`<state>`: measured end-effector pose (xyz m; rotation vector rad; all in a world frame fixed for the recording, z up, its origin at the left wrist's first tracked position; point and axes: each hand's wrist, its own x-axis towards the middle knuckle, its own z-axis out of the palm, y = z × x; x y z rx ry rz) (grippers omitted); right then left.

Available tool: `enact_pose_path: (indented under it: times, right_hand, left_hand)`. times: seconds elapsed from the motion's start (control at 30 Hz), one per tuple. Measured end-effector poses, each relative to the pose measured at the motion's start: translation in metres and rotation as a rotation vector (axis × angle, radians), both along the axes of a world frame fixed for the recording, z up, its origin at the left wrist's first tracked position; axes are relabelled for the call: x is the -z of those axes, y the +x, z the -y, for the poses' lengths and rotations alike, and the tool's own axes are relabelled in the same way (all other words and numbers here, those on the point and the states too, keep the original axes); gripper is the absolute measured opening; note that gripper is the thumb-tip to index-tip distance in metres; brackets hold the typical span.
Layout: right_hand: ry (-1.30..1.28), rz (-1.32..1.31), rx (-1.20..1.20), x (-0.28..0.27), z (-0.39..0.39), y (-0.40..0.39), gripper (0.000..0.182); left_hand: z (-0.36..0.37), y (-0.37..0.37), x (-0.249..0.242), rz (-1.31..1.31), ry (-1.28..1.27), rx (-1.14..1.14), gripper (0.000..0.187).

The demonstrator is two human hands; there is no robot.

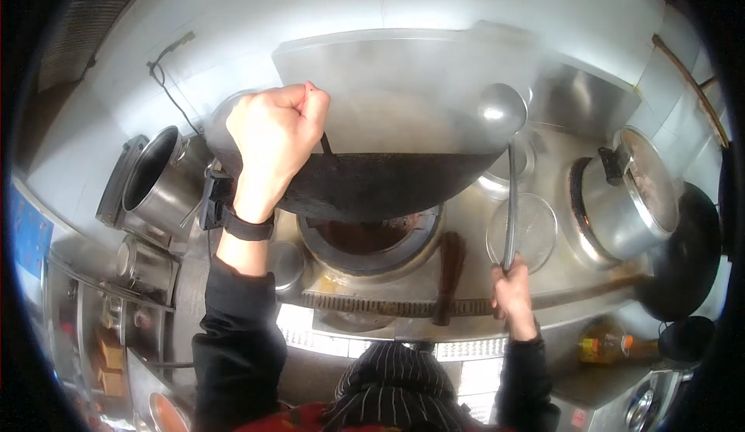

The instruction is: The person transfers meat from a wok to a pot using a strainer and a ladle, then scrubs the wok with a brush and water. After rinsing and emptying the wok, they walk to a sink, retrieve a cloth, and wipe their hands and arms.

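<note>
Steel counter (473,222) crowded with pots, left hand (272,133) fisted on tilted wok (372,180), right hand (512,288) gripping ladle (508,160).

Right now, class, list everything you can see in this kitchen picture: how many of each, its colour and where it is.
Large blackened metal wok: one, black, tilted above the round burner opening.
Long-handled steel ladle: one, silver, bowl at the wok's right rim.
Tall steel stockpot: one, silver, left of stove.
Lidded steel pot: one, silver, right burner.
Round steel lid: one, grey, on the stovetop, beside the ladle handle.
Dark bristle brush: one, brown, stove front.
Amber bottle: one, lower right.
Left hand: closed grip on the wok's rim.
Right hand: closed grip on the ladle handle.
</note>
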<state>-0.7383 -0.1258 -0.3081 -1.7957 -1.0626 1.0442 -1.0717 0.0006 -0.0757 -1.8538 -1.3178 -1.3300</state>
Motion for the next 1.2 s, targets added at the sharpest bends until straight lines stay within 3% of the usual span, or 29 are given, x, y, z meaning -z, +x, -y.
enact_pose_path:
  times: [1.2]
  right_hand:
    - [0.088,-0.199,-0.067,-0.003,-0.050,0.033,0.007]
  left_hand:
    - [-0.068,0.020,-0.049,-0.075,-0.109,-0.064,0.040]
